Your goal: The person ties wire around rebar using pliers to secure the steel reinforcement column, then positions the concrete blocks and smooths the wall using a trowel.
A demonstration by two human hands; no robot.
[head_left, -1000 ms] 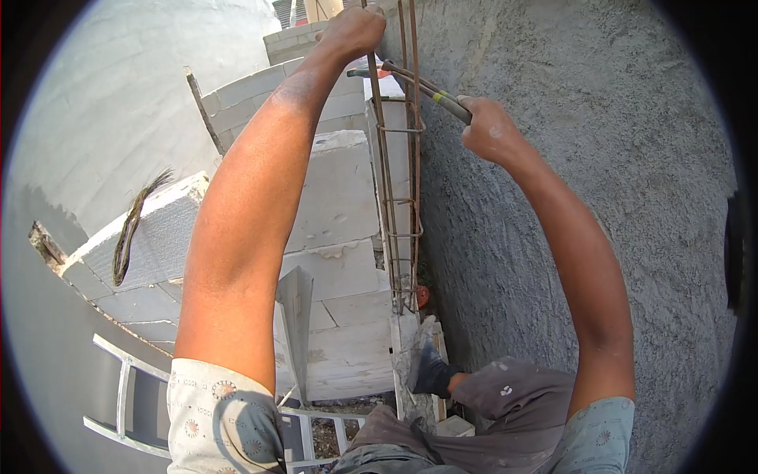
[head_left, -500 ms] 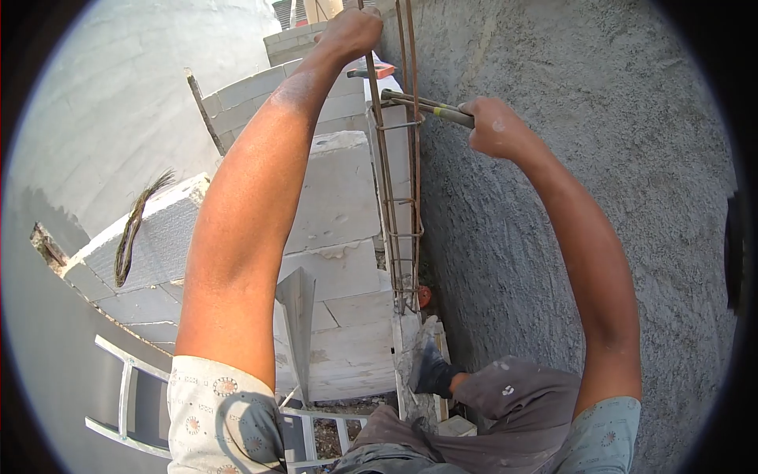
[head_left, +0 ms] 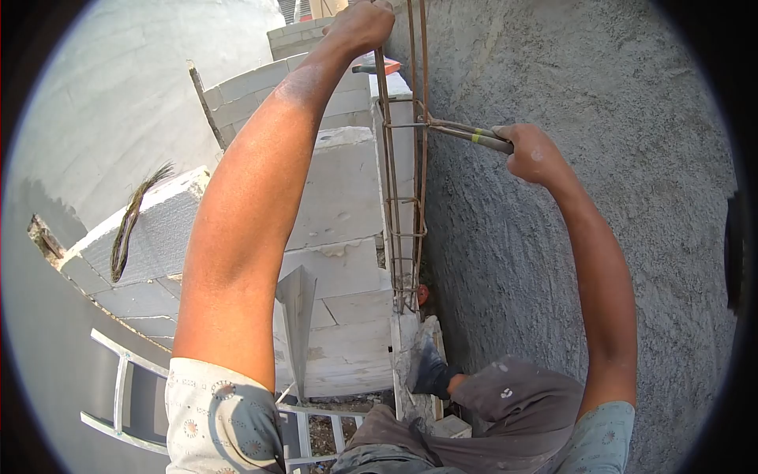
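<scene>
The left hand (head_left: 364,28) is clenched on the brown, upright steel-rod cage (head_left: 425,170), high up. Right of the cage, the right hand (head_left: 534,155) grasps the long metal pincers (head_left: 471,135) by their handle ends, their head at the cage's right side.

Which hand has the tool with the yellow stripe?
The right hand, gripping the yellow-striped tool; the left hand holds a steel bar instead.

Bright daylt, fisheye dist., shadow on L sleeve (head_left: 213,407)
</scene>
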